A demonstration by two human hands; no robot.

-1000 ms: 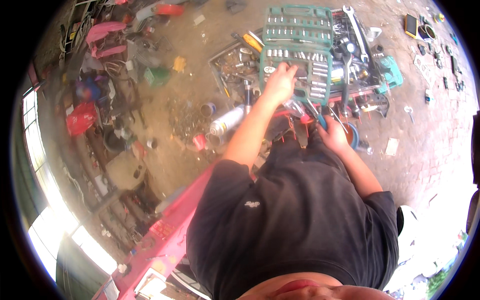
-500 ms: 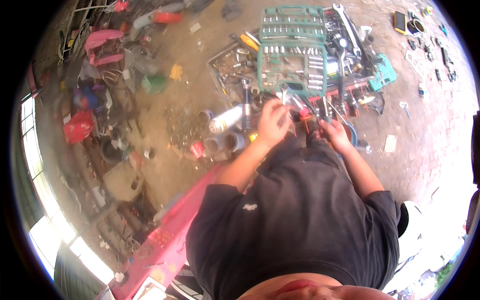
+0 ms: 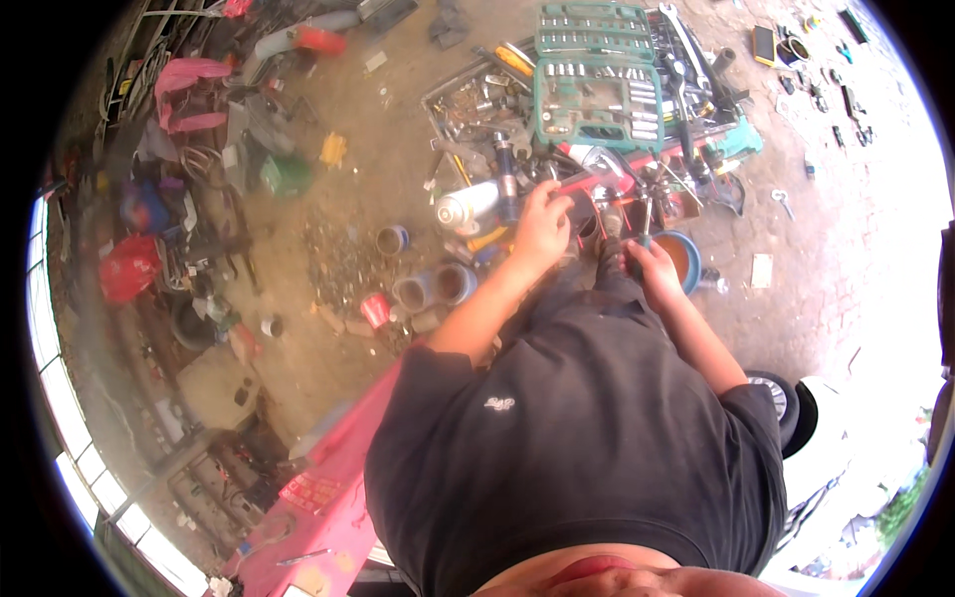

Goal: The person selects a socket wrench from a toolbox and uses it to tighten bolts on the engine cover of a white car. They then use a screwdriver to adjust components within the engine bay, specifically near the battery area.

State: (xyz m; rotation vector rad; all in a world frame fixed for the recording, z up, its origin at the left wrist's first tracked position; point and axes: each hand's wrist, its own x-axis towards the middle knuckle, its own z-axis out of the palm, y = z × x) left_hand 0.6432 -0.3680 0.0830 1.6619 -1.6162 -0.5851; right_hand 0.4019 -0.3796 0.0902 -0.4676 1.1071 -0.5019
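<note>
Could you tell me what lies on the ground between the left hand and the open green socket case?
In the head view, loose metal tools clutter the ground between the left hand and the green socket case.

Shiny metal sockets (image 3: 597, 75), green plastic case (image 3: 595, 109)

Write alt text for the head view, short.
A person in a black shirt reaches both hands toward cluttered tools on a dirt floor: left hand by a red-handled tool, right hand beside it, below an open green socket case.

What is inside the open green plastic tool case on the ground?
The open green plastic tool case holds rows of shiny metal sockets and bits in moulded slots. Some slots look dark, perhaps empty. Whatever lies beneath the case is covered.
</note>
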